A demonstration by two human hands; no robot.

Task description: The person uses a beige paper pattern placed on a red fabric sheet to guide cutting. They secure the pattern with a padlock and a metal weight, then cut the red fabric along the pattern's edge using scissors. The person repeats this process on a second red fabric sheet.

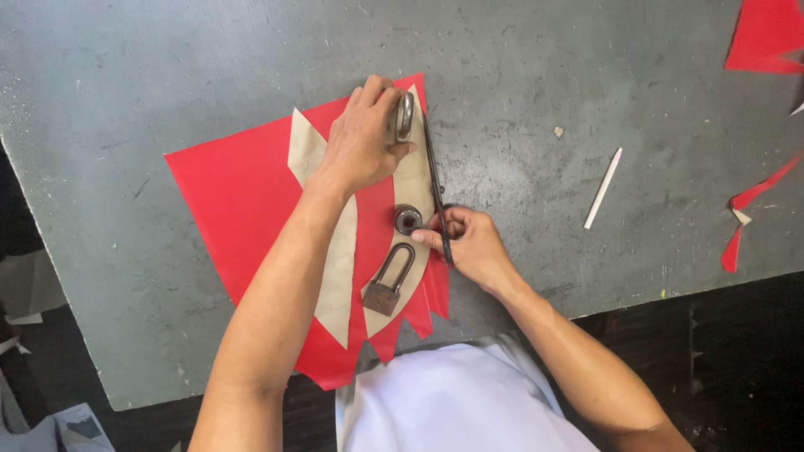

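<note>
A red sheet [239,197] lies on the grey worktable [544,100] with beige paper patterns [306,146] laid over it. My left hand [360,138] presses down on a metal padlock [404,117] at the sheet's far edge. My right hand [469,243] grips black scissors [434,180] whose blades run along the right edge of the beige pattern. A rusty padlock [389,280] and a small round dark weight [408,219] rest on the pattern between my hands.
A white chalk stick [604,188] lies to the right of the scissors. Red offcuts sit at the far right corner [766,35] and the right edge [745,213]. The table's near edge runs just in front of my white shirt [456,402].
</note>
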